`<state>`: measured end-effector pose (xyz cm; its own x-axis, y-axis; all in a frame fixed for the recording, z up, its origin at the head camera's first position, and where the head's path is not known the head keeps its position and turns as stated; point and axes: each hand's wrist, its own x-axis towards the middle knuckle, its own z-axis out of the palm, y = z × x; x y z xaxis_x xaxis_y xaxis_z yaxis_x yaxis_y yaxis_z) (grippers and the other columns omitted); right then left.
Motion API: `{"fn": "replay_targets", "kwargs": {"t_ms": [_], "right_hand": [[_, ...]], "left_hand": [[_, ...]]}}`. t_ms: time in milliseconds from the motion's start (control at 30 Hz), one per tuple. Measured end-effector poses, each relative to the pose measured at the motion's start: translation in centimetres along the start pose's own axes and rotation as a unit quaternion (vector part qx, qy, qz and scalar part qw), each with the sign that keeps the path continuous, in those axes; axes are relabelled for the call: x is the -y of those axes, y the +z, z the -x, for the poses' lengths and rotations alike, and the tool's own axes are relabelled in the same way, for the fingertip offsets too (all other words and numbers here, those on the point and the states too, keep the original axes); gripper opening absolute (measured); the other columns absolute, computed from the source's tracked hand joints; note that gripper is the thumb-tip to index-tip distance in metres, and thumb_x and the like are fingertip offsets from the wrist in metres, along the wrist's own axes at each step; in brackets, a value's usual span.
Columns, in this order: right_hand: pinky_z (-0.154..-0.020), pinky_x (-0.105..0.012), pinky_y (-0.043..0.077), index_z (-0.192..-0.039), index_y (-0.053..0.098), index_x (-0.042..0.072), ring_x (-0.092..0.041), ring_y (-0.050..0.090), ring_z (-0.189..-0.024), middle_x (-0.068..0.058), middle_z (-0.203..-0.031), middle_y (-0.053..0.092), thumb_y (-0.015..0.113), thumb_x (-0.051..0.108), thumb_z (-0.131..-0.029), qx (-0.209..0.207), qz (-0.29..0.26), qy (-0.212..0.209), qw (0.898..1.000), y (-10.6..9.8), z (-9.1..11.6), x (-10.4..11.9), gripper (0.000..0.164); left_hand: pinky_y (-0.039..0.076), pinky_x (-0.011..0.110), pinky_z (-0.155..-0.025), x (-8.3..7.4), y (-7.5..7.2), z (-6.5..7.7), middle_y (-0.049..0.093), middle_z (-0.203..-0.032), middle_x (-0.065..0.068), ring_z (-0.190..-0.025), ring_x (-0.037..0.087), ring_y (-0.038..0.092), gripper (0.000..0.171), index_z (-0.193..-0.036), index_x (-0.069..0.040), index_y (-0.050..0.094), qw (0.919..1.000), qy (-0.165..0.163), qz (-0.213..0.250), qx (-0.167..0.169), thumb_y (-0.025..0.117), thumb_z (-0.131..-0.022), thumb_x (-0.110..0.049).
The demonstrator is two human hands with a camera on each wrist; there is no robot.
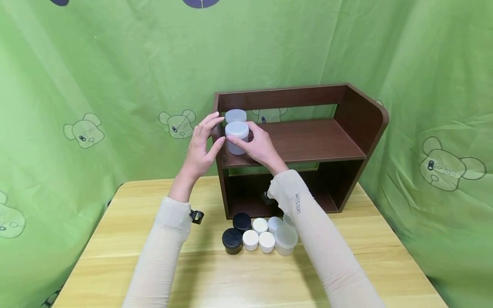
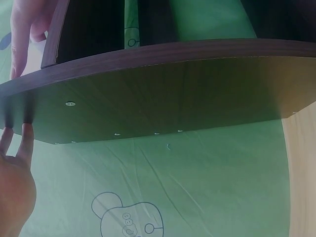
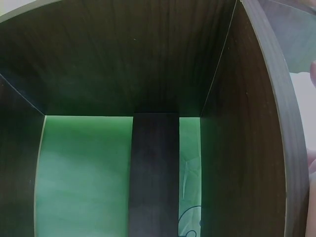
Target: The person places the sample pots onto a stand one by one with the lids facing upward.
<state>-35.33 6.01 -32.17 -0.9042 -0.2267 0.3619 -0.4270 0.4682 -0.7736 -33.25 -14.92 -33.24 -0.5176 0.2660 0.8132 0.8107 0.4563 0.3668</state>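
Note:
In the head view, my right hand [image 1: 263,148] grips a translucent lidded jar [image 1: 236,129] between thumb and fingers. That jar is upright at the left front of the upper level of a dark brown shelf [image 1: 308,139]. Directly behind it stands a similar translucent jar [image 1: 236,114]. My left hand [image 1: 198,147] is spread at the shelf's left end, its thumb close to the gripped jar; whether it touches the jar I cannot tell. From the left wrist, fingertips of the left hand [image 2: 17,187] meet the shelf's side panel [image 2: 163,94].
On the wooden table [image 1: 146,214], before the shelf, stand two black-lidded jars [image 1: 232,239], several small white-lidded jars [image 1: 250,238] and a larger translucent jar [image 1: 286,239], partly under the right forearm. The shelf's lower level [image 1: 250,192] has side walls. Green curtain [image 1: 127,64] hangs behind.

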Motion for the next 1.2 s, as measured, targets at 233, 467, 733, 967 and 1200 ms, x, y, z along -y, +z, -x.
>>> {"fn": "replay_targets", "kwargs": {"t_ms": [233,467,733,967,1200], "right_hand": [[-0.096,-0.045,0.052,-0.144,0.053,0.013,-0.023,0.059,-0.115,-0.007,-0.133,0.064,0.075,0.051,-0.091,0.001,-0.002,0.001,1.000,0.0,0.1,0.0,0.069],[-0.095,-0.045,0.052,-0.144,0.053,0.012,-0.024,0.058,-0.113,-0.007,-0.133,0.063,0.075,0.051,-0.091,0.009,0.008,0.009,1.000,-0.2,0.3,0.3,0.069],[-0.100,-0.044,0.055,-0.147,0.050,0.010,-0.024,0.063,-0.117,-0.008,-0.134,0.063,0.077,0.048,-0.091,0.006,0.000,0.010,1.000,-1.1,0.5,0.3,0.073],[-0.102,-0.045,0.054,-0.148,0.052,0.011,-0.028,0.063,-0.118,-0.011,-0.137,0.060,0.078,0.045,-0.090,-0.030,0.010,-0.018,0.999,-3.0,2.0,0.4,0.072],[-0.103,-0.044,0.053,-0.146,0.056,0.018,-0.024,0.062,-0.120,-0.006,-0.138,0.061,0.077,0.045,-0.092,-0.040,0.020,-0.043,0.998,-4.5,4.5,0.6,0.064]], "left_hand": [[0.037,0.047,-0.114,0.0,0.0,0.0,0.041,-0.164,-0.001,-0.143,0.024,0.042,0.048,-0.150,-0.019,0.049,1.0000,-0.002,-0.003,0.002,0.057,-0.103,-0.025],[0.037,0.047,-0.115,0.2,0.0,0.0,0.041,-0.163,0.002,-0.143,0.024,0.042,0.049,-0.150,-0.019,0.049,1.0000,-0.001,-0.004,0.005,0.057,-0.103,-0.026],[0.036,0.047,-0.115,0.6,-0.1,-0.2,0.041,-0.164,0.001,-0.145,0.024,0.041,0.049,-0.150,-0.018,0.049,1.0000,0.000,-0.004,0.004,0.057,-0.103,-0.025],[0.038,0.048,-0.113,0.7,0.0,-0.3,0.042,-0.163,0.007,-0.142,0.026,0.042,0.049,-0.150,-0.017,0.049,1.0000,0.003,-0.002,0.005,0.057,-0.103,-0.026],[0.039,0.048,-0.113,0.6,0.0,-0.1,0.041,-0.163,0.003,-0.142,0.025,0.041,0.048,-0.150,-0.017,0.049,1.0000,-0.001,0.005,0.003,0.057,-0.103,-0.024]]}}
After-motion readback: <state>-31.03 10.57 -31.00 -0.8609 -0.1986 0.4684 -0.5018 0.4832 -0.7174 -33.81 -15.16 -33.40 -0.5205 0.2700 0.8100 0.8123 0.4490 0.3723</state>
